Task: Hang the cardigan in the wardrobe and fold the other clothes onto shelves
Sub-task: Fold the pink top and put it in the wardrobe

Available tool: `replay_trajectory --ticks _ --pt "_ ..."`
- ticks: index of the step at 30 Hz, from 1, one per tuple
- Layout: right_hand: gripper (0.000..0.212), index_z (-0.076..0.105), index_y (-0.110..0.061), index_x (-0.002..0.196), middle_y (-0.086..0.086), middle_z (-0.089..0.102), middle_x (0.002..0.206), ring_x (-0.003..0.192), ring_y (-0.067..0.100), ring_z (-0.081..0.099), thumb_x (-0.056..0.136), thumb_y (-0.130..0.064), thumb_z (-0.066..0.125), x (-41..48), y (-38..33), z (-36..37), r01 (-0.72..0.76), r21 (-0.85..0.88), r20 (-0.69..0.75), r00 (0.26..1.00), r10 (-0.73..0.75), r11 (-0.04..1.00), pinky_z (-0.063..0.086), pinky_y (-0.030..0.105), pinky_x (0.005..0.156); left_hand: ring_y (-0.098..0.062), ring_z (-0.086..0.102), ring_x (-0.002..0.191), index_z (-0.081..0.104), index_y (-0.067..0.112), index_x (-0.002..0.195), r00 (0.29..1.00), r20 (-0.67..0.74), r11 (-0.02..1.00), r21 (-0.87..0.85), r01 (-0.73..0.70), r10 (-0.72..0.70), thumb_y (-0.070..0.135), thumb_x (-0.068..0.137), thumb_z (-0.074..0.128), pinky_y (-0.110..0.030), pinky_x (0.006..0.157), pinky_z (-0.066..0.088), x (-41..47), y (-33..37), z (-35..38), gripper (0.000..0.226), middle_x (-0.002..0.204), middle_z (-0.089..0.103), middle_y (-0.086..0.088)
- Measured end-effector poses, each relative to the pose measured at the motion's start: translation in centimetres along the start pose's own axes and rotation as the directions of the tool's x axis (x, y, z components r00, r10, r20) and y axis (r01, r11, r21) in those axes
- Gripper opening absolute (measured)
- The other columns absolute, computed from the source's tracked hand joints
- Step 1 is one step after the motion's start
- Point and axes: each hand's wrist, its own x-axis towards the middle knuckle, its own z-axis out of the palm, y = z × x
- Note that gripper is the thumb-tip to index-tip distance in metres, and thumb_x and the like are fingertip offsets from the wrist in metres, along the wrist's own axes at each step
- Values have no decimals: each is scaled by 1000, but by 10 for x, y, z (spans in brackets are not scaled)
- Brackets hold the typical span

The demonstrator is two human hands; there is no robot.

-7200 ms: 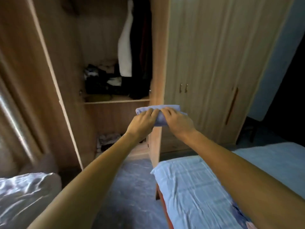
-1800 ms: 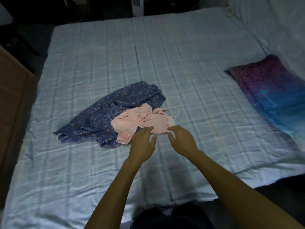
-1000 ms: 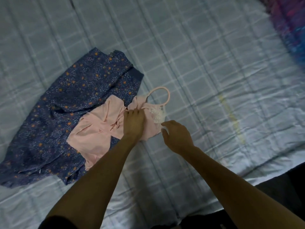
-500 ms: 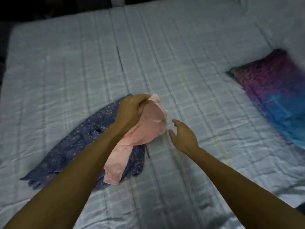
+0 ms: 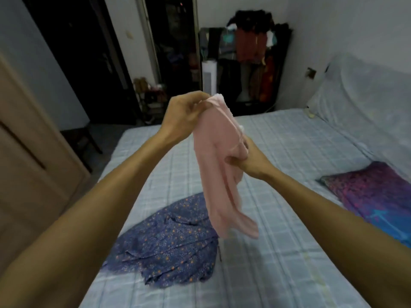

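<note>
In the head view, the left hand [image 5: 184, 114] pinches the top edge of the pink top [image 5: 220, 174] up high. The right hand [image 5: 246, 158] grips it lower down at a strap, so it hangs over the bed [image 5: 289, 152]. To fold it well, find both shoulders, shake it flat, then lay it down (beside the blue floral garment [image 5: 169, 243], not on it). Cloth hides the right fingertips, and the wardrobe [image 5: 26, 163] shows only an outer panel, with no shelves in sight.
</note>
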Motion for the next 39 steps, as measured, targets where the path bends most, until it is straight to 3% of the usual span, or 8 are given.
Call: replay_trajectory --ticks 6,9,13,20,23,27,30,39 --pt "104 49 -27 133 5 63 117 106 18 61 51 -91 46 -26 -19 -20 -214 278 390 916 94 936 48 37 92 -7 62 78 68 25 88 988 -117 994 30 104 -100 22 92 56 -29 68 52 -4 48 -31 12 81 65 15" --pt "95 42 -25 139 7 56 130 120 23 53 70 -86 22 -36 -18 -12 -342 327 432 883 182 881 40 40 102 -10 63 82 68 22 90 988 -126 992 72 101 -92 22 92 56 -29 72 51 -11 65 -28 12 87 68 5" --pt "106 21 -34 149 13 36 150 137 26 34 61 -92 26 -50 -9 10 -419 268 565 798 211 867 19 47 113 -9 62 84 67 22 91 988 -104 985 117 128 -116 19 94 55 -23 72 50 -25 87 -19 12 88 67 5" --pt "80 54 -22 129 4 60 127 116 26 58 75 -78 40 -69 -3 31 -531 470 668 736 109 705 52 44 88 -10 62 87 68 16 96 976 -160 966 189 178 -148 18 94 54 -21 73 49 -47 107 -40 15 94 68 2" --pt "64 61 -5 121 11 69 111 104 27 66 80 -55 61 -75 -18 22 -452 506 517 841 161 734 56 39 82 -11 60 83 68 16 96 961 -235 936 281 212 -147 20 94 55 -17 67 46 -56 103 -60 14 91 67 4" --pt "34 64 -4 110 12 69 104 90 25 66 85 -27 69 -71 -33 -9 -207 577 81 977 196 790 56 41 77 -13 57 83 68 13 96 933 -279 865 383 325 -227 21 93 56 -24 68 42 -74 86 -91 15 91 65 0" --pt "13 67 -14 91 5 66 86 77 18 60 83 -22 72 -72 -52 -31 -18 496 -146 984 105 868 50 30 61 -17 58 81 67 12 95 911 -312 850 368 377 -269 22 93 57 -29 70 45 -91 75 -112 15 90 66 -3" --pt "3 66 -25 87 1 65 84 77 14 57 86 -23 68 -104 -110 -42 181 290 -399 915 -53 940 50 30 70 -16 56 91 63 10 109 907 -244 894 211 395 -343 21 98 49 -28 74 41 -122 60 -123 21 102 62 -2"
